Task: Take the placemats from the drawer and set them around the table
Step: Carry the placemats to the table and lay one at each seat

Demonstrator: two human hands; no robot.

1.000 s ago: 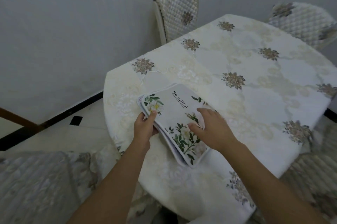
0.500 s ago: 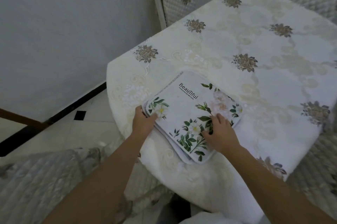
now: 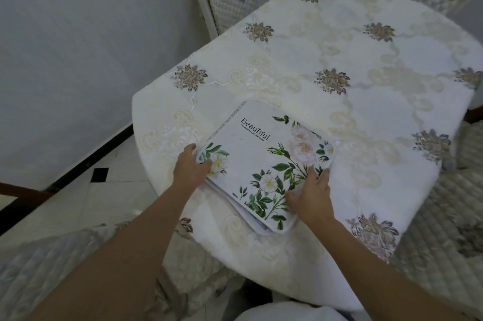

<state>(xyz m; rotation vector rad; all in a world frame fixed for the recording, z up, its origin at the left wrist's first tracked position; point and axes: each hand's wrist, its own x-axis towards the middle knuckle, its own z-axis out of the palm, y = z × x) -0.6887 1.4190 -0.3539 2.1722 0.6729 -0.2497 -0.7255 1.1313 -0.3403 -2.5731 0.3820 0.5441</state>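
Head view: your stack of placemats (image 3: 264, 164) now lies flat on the counter (image 3: 366, 101) at lower centre — your right hand (image 3: 312, 194) has slid to its near edge, pressing, left hand (image 3: 190, 170) gripping the corner — ready to peel one off.

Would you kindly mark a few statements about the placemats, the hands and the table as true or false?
1. The stack of white floral placemats lies near the table's edge. True.
2. The left hand holds the stack's corner. True.
3. The right hand hangs off the table. False: it rests on the top placemat.
4. The cream floral tablecloth is plain. False: it bears brownish flower motifs.
5. Placemats are set at every seat. False: all remain stacked.
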